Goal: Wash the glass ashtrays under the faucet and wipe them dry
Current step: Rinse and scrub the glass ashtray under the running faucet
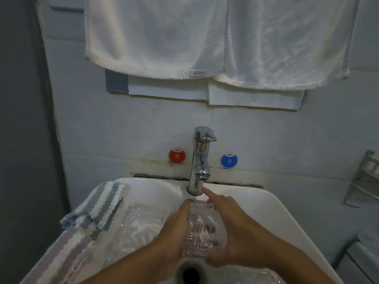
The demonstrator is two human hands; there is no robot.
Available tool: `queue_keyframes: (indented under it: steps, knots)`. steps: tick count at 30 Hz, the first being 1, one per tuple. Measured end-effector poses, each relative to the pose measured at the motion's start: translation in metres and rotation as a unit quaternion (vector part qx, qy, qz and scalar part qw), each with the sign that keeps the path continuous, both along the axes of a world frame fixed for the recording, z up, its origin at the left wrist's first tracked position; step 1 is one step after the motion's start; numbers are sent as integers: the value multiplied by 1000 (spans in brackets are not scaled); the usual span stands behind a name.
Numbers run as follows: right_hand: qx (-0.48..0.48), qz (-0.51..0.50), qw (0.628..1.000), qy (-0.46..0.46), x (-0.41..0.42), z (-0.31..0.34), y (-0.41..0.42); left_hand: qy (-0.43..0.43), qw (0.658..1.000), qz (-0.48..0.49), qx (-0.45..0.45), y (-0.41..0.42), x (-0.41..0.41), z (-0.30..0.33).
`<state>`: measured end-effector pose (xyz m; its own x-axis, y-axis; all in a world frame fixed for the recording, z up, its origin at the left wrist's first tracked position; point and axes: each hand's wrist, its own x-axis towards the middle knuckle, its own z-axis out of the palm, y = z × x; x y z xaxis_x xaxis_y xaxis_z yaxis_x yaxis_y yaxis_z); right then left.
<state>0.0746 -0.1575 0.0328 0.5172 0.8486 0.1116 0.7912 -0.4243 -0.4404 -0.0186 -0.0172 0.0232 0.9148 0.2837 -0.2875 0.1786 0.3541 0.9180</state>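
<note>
White ceramic basin (256, 203), chrome single-lever faucet (200, 160) above it, and the cut-glass ashtray (202, 228) sits right under the spout! Best turn it slowly so water reaches every groove. Left hand (174, 232) cups its left edge, fingers curled around; right hand (231, 226) grips the right side, forefinger pointing out straight. Another clear glass ashtray (141, 224) waits beside the striped cloth (98, 206).

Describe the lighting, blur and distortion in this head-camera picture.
Head view: dim, bluish light; the wide lens bows the sink rim and wall edges. The faucet shows bright glints. The left hand and right hand are softly blurred, and the glass ashtray between them is a smeared sparkle. The towels look flat and grey.
</note>
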Motion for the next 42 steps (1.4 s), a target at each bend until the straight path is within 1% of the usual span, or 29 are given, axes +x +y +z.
queue_keyframes:
  steps: [4,5,6,7,8,10,11,12,14,17,22,25,29,31,38,42]
  knots:
    - [-3,-16,999,50,-10,11,2,13,999,34,36,5,3,-8]
    - [18,-29,998,50,-11,15,1,20,998,39,35,7,3,-8]
    - [66,-44,996,32,-11,17,1,25,998,44,34,8,3,-7]
    - [137,-62,989,-12,-8,16,1,27,998,49,30,9,3,-5]
    - [223,-83,969,-65,-5,14,1,29,998,54,23,10,3,-4]
    - [373,-108,910,-146,1,16,2,31,998,63,9,12,4,0]
    - [420,-111,885,-170,4,22,4,29,998,63,5,13,4,1]
    - [443,-107,870,-190,5,32,8,28,998,61,3,13,3,3]
    - [433,-91,866,-233,6,55,16,26,998,57,5,14,2,6]
    - [370,-56,882,-285,12,80,32,21,998,59,10,15,0,10]
    - [310,-30,878,-362,15,89,48,18,998,58,18,14,-2,14]
    - [306,-33,872,-380,19,86,54,18,998,60,24,13,-2,15]
    - [316,-37,855,-410,22,85,58,21,998,62,16,14,-1,13]
    - [327,-37,848,-414,23,85,59,20,998,66,14,14,0,12]
    - [352,-37,847,-397,23,85,62,23,997,74,11,13,1,9]
    - [361,-35,853,-375,22,86,64,29,997,73,14,13,1,8]
